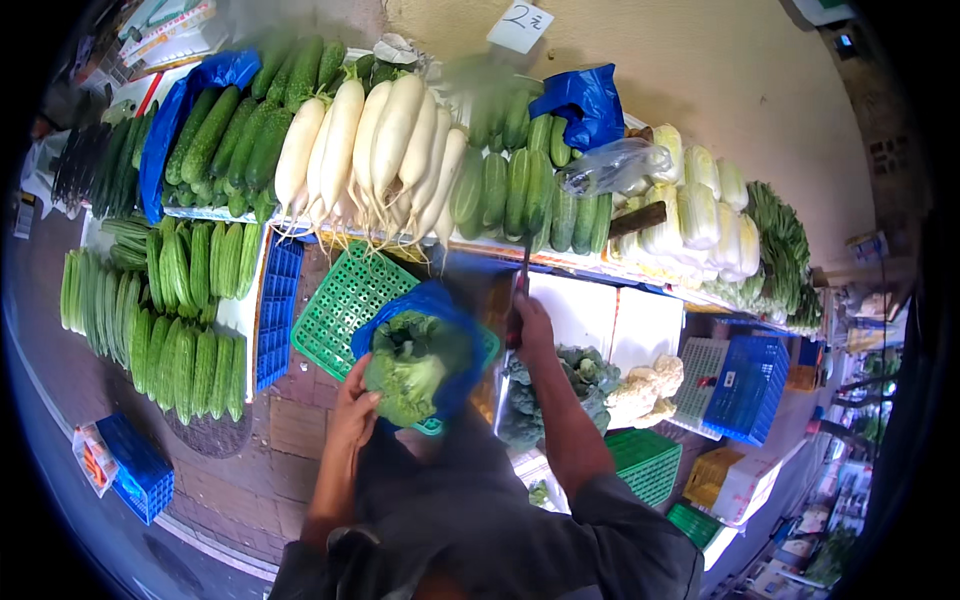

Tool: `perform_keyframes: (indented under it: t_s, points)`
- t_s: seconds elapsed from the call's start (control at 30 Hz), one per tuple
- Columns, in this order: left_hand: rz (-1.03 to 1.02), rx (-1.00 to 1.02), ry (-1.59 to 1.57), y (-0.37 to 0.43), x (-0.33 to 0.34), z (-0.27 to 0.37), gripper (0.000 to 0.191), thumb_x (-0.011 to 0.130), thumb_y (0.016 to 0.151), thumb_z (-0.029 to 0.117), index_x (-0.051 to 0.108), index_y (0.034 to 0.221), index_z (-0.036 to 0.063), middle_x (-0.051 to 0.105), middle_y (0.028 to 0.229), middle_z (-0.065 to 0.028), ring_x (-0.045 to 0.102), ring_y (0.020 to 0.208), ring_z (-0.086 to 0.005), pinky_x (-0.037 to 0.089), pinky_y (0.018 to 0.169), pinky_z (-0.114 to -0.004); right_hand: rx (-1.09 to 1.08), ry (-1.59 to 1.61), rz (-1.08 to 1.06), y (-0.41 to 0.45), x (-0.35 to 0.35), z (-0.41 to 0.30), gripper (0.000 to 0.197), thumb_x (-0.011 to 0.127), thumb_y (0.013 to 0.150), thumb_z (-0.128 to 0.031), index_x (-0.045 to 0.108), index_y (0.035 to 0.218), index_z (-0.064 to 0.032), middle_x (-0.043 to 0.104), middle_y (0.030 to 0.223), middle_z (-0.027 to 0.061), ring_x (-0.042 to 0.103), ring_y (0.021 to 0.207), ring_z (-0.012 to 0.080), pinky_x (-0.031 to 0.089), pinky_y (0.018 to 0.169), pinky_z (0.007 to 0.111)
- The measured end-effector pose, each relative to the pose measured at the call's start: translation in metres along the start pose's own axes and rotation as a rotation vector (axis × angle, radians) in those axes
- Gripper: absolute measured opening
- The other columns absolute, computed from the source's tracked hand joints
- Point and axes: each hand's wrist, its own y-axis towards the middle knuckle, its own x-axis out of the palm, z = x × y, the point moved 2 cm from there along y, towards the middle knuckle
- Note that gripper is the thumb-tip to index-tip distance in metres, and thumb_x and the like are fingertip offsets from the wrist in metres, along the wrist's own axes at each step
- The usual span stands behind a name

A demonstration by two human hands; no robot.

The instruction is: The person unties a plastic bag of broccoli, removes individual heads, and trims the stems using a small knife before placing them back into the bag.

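Note:
My left hand (356,401) grips the left side of a leafy green vegetable head (409,386), pale green at its near side and darker in the middle. Just beyond and around it is a blue plastic bag (466,375), which lies over a green perforated plastic basket (322,330). Out to the right, my right hand (534,322) is closed around the red and black handle of a knife (517,300). Its dark, narrow blade points away from me toward the stall's edge, clear of the vegetable. Part of the bag and basket are blurred.
White radishes (390,142), cucumbers (214,142) and napa cabbages (697,202) line the stall ahead. Ridged gourds (180,360) lie at left. Broccoli (562,394) and cauliflower (645,390) sit below my right forearm. Blue crates (746,390) and a green crate (645,465) stand at right.

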Motion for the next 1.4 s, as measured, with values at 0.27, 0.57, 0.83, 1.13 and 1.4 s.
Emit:
perform_keyframes:
  t_s: [0.27, 0.57, 0.83, 1.13, 1.4]
  points:
    - [-0.514, -0.250, -0.214, 0.029, 0.048, 0.007, 0.074, 0.066, 0.082, 0.030, 0.030, 0.141, 0.0022, 0.043, 0.137, -0.0134, 0.044, 0.126, -0.0265, 0.036, 0.106, -0.041, 0.029, 0.086, -0.066, -0.172, 0.016, -0.023, 0.016, 0.053, 0.085, -0.003, 0.045, 0.098, -0.0012, 0.061, 0.079, 0.0127, 0.062, 0.068, 0.0206, 0.053, 0.062, 0.033]
    - [-0.382, -0.715, 0.064, -0.018, 0.089, -0.022, 0.056, 0.041, 0.097, 0.040, 0.032, 0.141, 0.0056, 0.048, 0.133, -0.0145, 0.048, 0.121, -0.0284, 0.036, 0.107, -0.043, -0.064, 0.388, 0.214, -0.266, 0.025, 0.024, 0.015, 0.057, 0.088, -0.011, 0.055, 0.103, -0.0076, 0.050, 0.066, -0.0017, 0.047, 0.051, 0.0064, 0.037, 0.043, 0.022]
    - [-0.722, -0.914, 0.312, -0.052, 0.087, -0.073, 0.045, 0.054, 0.093, 0.026, 0.041, 0.132, 0.0067, 0.053, 0.128, -0.0114, 0.055, 0.114, -0.0268, 0.048, 0.092, -0.046, -0.099, -0.089, 0.615, -0.328, -0.006, 0.067, 0.020, 0.056, 0.093, -0.021, 0.058, 0.105, -0.0053, 0.057, 0.083, -0.0010, 0.047, 0.072, 0.0064, 0.041, 0.066, 0.024]
    - [-0.557, -1.023, 0.487, -0.103, 0.103, -0.160, 0.049, 0.059, 0.086, 0.010, 0.041, 0.131, 0.0075, 0.058, 0.119, -0.0130, 0.060, 0.105, -0.0282, 0.052, 0.085, -0.048, -0.124, -0.341, 0.842, -0.417, -0.085, 0.129, 0.012, 0.059, 0.087, -0.012, 0.057, 0.095, -0.0035, 0.059, 0.070, 0.0121, 0.057, 0.061, 0.0196, 0.046, 0.061, 0.032]
    - [-0.718, -1.087, 0.803, -0.143, 0.128, -0.216, 0.048, 0.061, 0.083, 0.007, 0.043, 0.128, 0.0080, 0.059, 0.112, -0.0119, 0.062, 0.098, -0.0246, 0.056, 0.077, -0.046, -0.149, -0.541, 1.001, -0.468, -0.112, 0.189, 0.020, 0.068, 0.076, -0.019, 0.060, 0.091, -0.0080, 0.063, 0.081, 0.0170, 0.062, 0.071, 0.0371, 0.049, 0.061, 0.043]
